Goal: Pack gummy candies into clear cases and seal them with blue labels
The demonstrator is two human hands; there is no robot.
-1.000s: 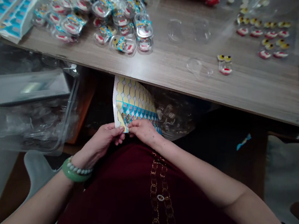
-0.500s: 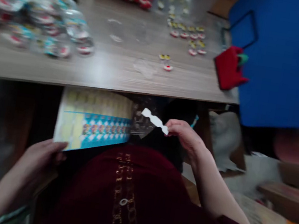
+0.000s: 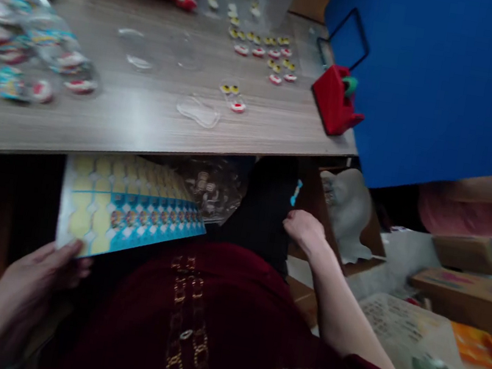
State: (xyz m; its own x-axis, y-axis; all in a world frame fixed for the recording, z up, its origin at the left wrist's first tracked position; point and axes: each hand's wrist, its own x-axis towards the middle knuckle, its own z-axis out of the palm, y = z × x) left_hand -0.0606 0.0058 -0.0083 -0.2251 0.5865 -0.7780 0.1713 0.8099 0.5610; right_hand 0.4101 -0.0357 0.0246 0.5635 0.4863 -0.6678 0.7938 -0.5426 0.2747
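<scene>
Left hand (image 3: 34, 282) on sticker sheet (image 3: 122, 209) (seemingly)

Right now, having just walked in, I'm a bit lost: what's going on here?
A person grips a yellow-and-blue printed sheet by its lower corner in their left hand, low over their lap. Their right hand is curled off to the side, holding nothing I can see. Beyond, on the wood-grain table, lie clear plastic packs and rows of small yellow and red pieces.

Head-worn view, looking forward and down, over left hand (image 3: 29, 288), right hand (image 3: 306, 230)
</scene>
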